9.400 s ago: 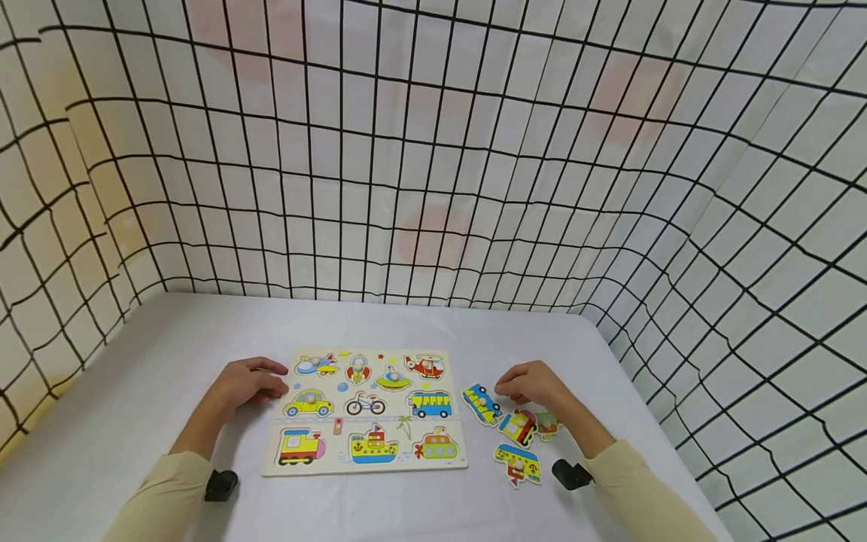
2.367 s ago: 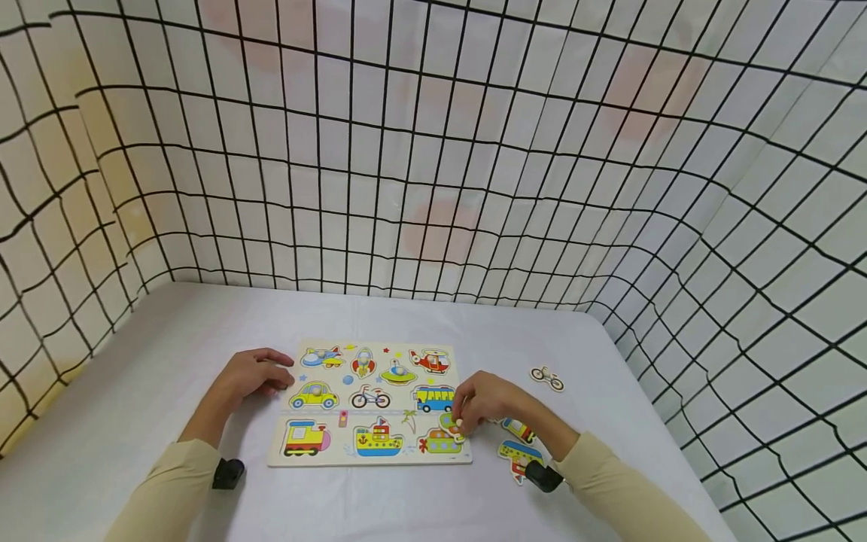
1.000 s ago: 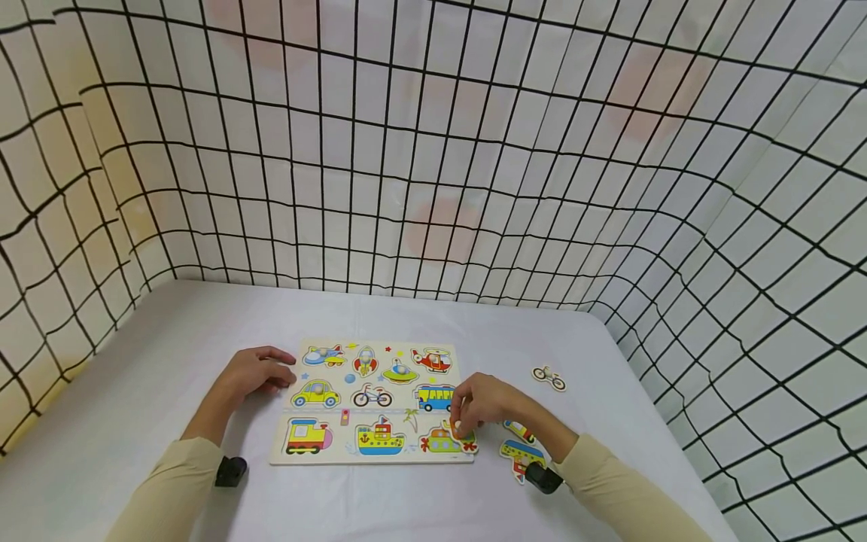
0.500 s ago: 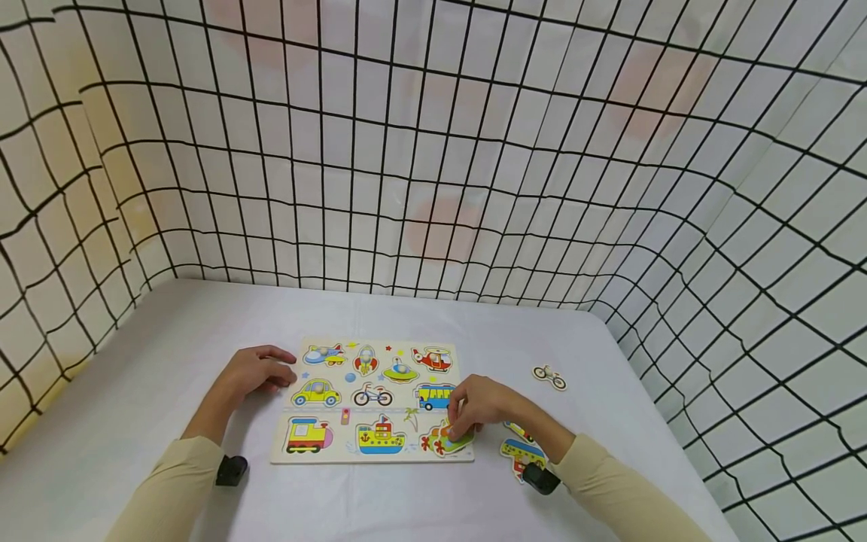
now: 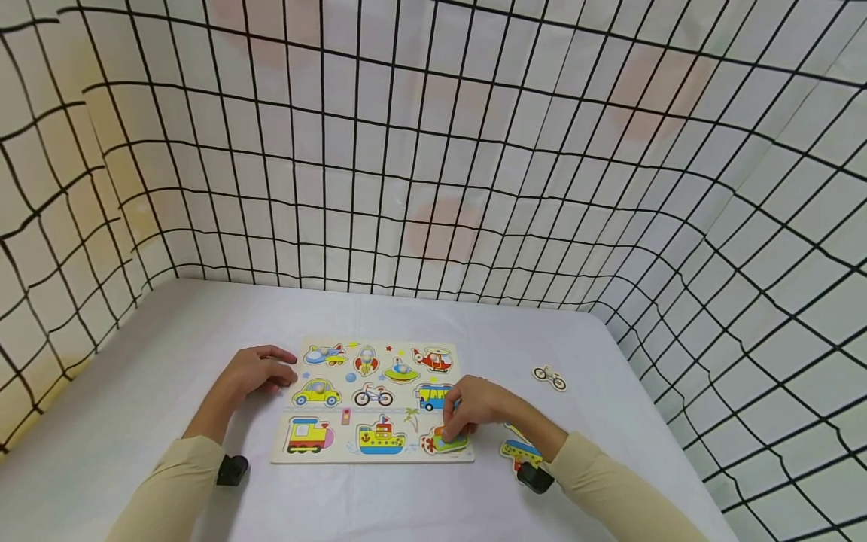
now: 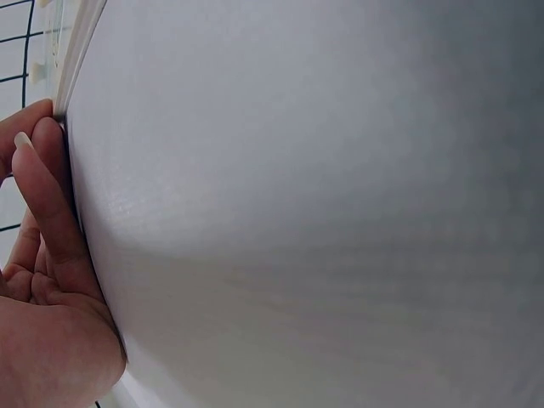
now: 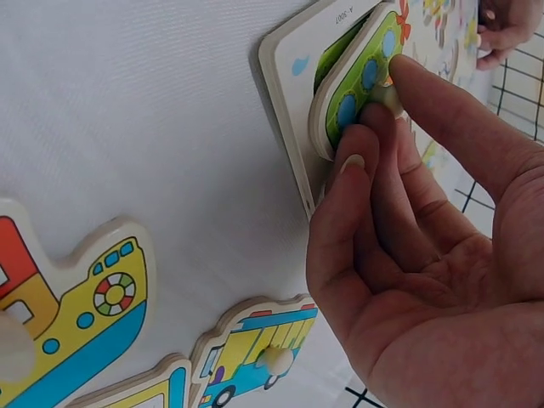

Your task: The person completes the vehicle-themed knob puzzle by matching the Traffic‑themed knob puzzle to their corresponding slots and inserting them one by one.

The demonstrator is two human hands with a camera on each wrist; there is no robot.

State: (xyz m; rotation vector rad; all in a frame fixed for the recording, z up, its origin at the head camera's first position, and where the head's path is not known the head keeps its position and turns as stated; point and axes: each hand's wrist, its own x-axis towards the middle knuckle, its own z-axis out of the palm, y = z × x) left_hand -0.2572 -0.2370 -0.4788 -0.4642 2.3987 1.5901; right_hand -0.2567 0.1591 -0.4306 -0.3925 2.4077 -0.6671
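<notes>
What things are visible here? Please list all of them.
Table: 1, white, beneath everything
Backdrop: 1, black-lined white, around table
Board: 1, cream, on table
Plane, rocket, UFO, helicopter: 4, multicoloured, board's far row
Car: 1, yellow, board's middle left
Pictures of bicycle, bus, train, boat: 4, multicoloured, on board
Submarine: 1, green, over board's near right corner
Bicycle piece: 1, mostly white, table, right
Boat piece: 1, yellow-blue-red, right of board
Bus piece: 1, blue-yellow, near boat piece
Cut-off piece: 1, yellow-blue, between them
Devices: 2, black, at wrists
Sleeves: 2, beige, both arms
Left hand: 1, bare, board's left edge
Right hand: 1, bare, holding submarine
</notes>
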